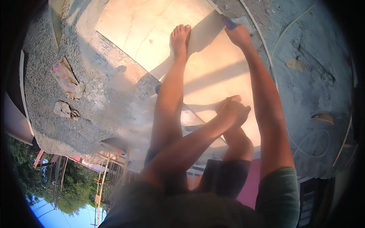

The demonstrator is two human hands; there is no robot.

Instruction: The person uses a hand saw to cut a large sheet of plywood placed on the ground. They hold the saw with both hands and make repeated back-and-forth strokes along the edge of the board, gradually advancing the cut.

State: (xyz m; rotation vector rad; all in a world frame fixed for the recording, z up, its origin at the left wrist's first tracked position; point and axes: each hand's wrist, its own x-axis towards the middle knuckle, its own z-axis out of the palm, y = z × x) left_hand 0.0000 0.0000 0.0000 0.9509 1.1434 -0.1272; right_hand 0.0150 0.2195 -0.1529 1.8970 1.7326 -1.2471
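A large cream slab (140,26) with faint veins lies flat on the ground, in sun and shadow. My right hand (239,36) reaches to its far right edge, closed round a blue handle (229,22); the tool's working end is too small to make out. Above the slab's near part, my left hand (235,112) is curled closed beside my bent right leg (238,142). What lies inside those fingers, if anything, is hidden. My bare left foot (180,41) rests on the slab. Behind that shin a small dark thing (158,89) shows in part.
Grey gravel (42,98) and rubble spread at the left, with a crumpled paper bag (65,76) and a torn scrap (66,110). Pale dust blurs the ground near the slab's left edge. A thin cable (258,30) runs along the right, with a loop (317,143) nearer me.
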